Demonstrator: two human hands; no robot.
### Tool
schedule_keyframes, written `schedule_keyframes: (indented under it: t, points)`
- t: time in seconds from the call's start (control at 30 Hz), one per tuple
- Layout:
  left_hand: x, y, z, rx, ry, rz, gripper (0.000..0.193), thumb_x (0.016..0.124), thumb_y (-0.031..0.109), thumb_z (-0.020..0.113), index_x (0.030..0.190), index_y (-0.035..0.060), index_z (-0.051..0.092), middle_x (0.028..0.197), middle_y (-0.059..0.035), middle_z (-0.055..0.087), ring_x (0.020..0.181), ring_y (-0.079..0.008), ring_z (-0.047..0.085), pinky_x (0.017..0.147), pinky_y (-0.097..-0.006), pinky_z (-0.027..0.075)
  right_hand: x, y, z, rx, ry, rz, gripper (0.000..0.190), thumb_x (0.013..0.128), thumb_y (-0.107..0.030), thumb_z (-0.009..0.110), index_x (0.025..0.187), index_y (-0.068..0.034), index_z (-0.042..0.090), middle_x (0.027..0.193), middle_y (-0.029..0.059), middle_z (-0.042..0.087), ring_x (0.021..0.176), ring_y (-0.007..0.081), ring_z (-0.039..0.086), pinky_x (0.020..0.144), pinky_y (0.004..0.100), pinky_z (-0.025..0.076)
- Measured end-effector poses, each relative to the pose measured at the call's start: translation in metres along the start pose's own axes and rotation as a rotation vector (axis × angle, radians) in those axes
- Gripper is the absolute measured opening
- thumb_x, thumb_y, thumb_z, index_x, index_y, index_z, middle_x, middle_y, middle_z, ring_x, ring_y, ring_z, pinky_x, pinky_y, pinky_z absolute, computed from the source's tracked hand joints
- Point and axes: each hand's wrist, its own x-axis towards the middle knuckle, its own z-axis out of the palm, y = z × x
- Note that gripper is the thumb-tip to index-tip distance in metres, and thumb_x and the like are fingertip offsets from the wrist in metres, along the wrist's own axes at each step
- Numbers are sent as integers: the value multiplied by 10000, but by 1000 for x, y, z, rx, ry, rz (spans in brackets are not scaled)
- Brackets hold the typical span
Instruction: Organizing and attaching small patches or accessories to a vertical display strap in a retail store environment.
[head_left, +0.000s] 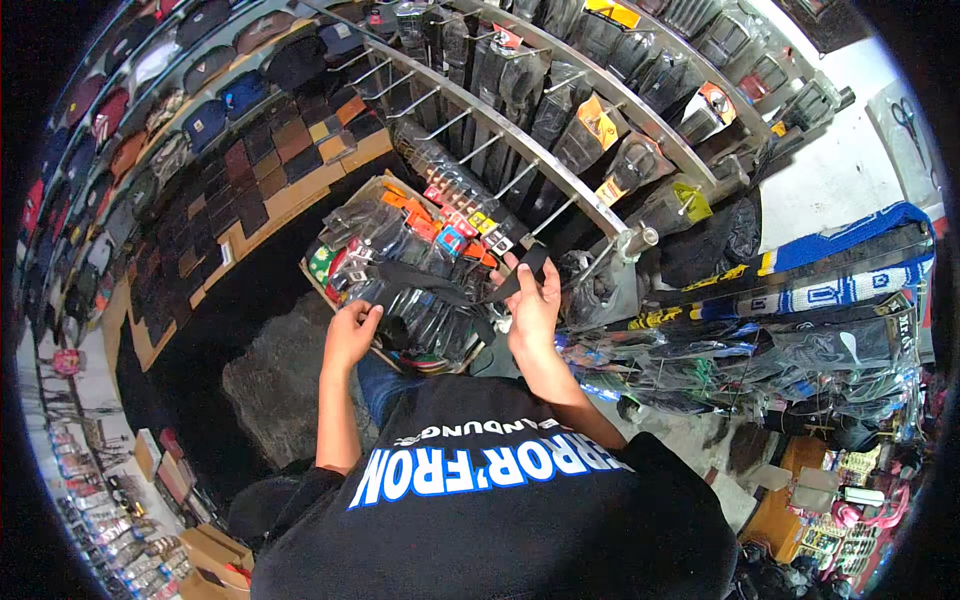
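My right hand (534, 304) grips a black webbing strap or belt (517, 279) between thumb and fingers, with part of it looped up over the fingers. The strap sags leftward across a cardboard box (309, 279) in front of me. My left hand (352, 330) is at the box's near left side, thumb and fingers curled close together. Whether it pinches the strap's dark other end is hard to tell. Inside the box lie plastic-wrapped black goods (420, 319), orange straps or buckles (412, 214) and a green flower-patterned item (322, 264).
Metal rack bars with prongs (499, 142) hold packaged belts beyond the box. Blue-and-white scarves (832, 285) and bagged goods (750, 367) hang at right. Rows of caps (206, 124) and wallets (274, 150) line the left. A cardboard carton (217, 559) stands lower left.
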Motion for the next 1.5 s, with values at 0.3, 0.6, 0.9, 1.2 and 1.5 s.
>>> schedule_keyframes:
  t: [0.3,0.6,0.9,1.2,1.5]
  points:
    - [-6,6,-7,-35,-51,62,309,926,287,692,879,-15,651,665,-87,610,601,-151,548,590,-337,436,48,0,-5,15,99,-19,373,1024,-98,564,1369,-78,422,1253,196,673,887,252,719,813,398,581]
    - [-16,14,-3,-102,-134,53,277,945,262,695,885,1,623,684,-15,523,646,-100,471,587,-308,394,79,30,-24,-51,-2,-77,418,1017,-49,536,1408,-65,390,1167,169,665,910,249,696,681,398,607]
    - [-16,1,-3,-87,-115,34,276,954,261,684,892,-1,624,679,-11,520,641,-96,466,579,-311,392,45,52,-5,-126,66,169,425,1019,-77,540,1423,-70,408,1116,159,704,722,241,707,588,360,580]
    - [-16,14,-4,-110,-170,28,265,956,261,679,910,3,641,701,-8,553,658,-96,486,598,-304,411,63,-7,13,-115,-49,-249,554,1035,-88,561,1528,-123,310,1155,187,705,669,187,689,628,309,555]
    - [-14,9,4,-127,-188,56,260,962,264,683,931,9,641,699,-5,544,654,-88,476,595,-292,406,69,29,-30,-106,-15,146,352,1033,-109,521,1363,-51,415,1141,187,703,832,285,715,728,393,581]
